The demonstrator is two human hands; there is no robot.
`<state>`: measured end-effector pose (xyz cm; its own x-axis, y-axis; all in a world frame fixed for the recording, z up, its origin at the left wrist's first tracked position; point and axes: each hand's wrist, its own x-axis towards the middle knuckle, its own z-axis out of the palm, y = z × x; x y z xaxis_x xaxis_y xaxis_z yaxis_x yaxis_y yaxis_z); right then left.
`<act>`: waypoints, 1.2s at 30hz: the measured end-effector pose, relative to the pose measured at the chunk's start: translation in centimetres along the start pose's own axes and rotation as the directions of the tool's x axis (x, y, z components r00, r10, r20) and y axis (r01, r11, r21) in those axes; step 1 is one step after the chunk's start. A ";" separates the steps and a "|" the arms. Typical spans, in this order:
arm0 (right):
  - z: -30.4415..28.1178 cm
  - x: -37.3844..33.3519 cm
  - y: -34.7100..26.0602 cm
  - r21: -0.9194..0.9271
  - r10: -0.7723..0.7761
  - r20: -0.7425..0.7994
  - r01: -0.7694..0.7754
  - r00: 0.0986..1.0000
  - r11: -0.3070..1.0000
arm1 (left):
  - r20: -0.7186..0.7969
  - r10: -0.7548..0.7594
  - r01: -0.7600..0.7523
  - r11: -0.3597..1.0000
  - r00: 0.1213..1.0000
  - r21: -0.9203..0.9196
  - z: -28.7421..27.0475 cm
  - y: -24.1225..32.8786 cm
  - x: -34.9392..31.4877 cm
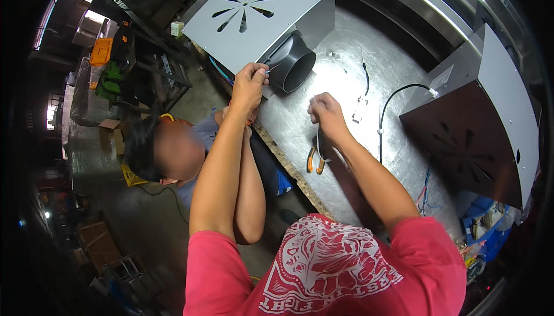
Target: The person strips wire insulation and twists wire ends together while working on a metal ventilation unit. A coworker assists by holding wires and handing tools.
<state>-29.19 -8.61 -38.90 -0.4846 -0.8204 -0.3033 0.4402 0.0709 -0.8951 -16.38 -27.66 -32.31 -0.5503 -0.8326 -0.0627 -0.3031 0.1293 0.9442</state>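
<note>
My left hand (pixel 251 83) is raised beside the dark grey round duct collar (pixel 297 65) of a sheet-metal housing (pixel 245 19). Its fingertips are pinched on a thin wire, whose end shows just in front of the collar. Over the metal tabletop my right hand (pixel 327 113) is closed, with a thin white strip (pixel 320 150) hanging from it, perhaps a cable tie. Below that hand lie pliers with orange and black handles (pixel 315 161), partly covered by the strip. The right fingertips are slightly blurred.
A second metal housing (pixel 461 131) with a black cable (pixel 381 108) stands at the right. Near the middle lies a small white connector (pixel 360 109). A co-worker (pixel 179 148) is close at the left table edge, one arm beside mine. A blue bin (pixel 490 229) is at lower right.
</note>
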 end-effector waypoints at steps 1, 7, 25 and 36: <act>1.5 1.3 -0.4 0.140 0.054 0.034 -0.059 0.998 0.988 | -0.015 -0.017 0.016 0.999 1.000 -0.027 0.0 0.0 0.0; 9.4 5.2 -2.3 0.296 -0.092 0.009 0.085 0.996 0.951 | -0.193 -0.108 0.048 0.955 0.975 -0.294 0.5 0.0 -0.4; 15.0 6.5 -1.8 0.430 0.040 -0.019 -0.028 0.999 0.902 | -0.426 -0.102 -0.081 0.917 0.899 -0.390 1.1 -0.8 -1.0; 15.3 6.7 -1.5 0.498 0.007 -0.064 0.026 0.998 0.867 | -0.438 -0.101 -0.078 0.924 0.893 -0.374 1.0 -1.1 -0.8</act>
<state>-21.55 -22.90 -34.55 -0.5287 -0.7821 -0.3297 0.7456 -0.2424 -0.6207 -16.43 -26.60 -33.66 -0.1205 -0.9927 -0.0102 0.0534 -0.0167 0.9984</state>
